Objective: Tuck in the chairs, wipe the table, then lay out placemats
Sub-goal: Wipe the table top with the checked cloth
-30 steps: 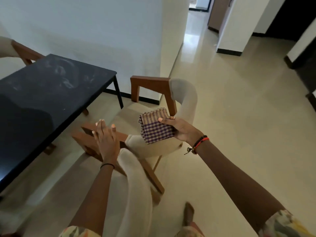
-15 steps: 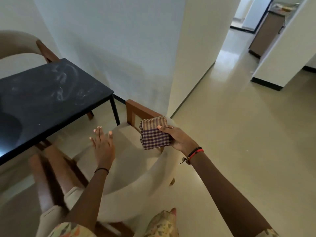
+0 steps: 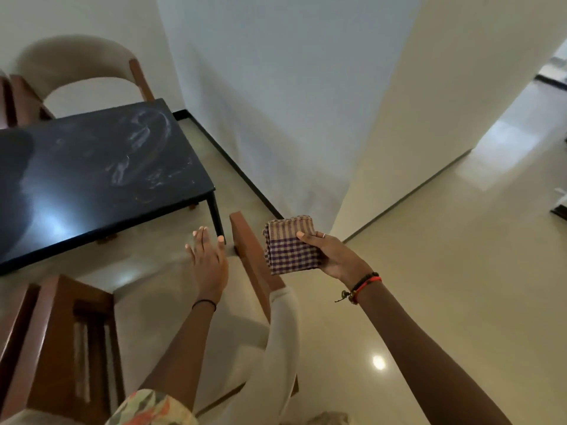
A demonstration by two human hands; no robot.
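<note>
1. Two chairs show: the near chair (image 3: 245, 302) sits well out from the desk (image 3: 101, 170), so tucking isn't finished.
2. Desk looks smudgy, unwiped I'd say, and no placemats are visible.
3. Left hand (image 3: 208, 265) is spread wide over the chair; right hand (image 3: 331, 256) holds the folded checked cloth (image 3: 290, 245).

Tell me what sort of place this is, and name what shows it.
Most likely a dining corner in a home. A black table stands by a white wall, with cushioned wooden chairs around it, one at the far end. Polished floor tiles lead off into a hallway.
</note>
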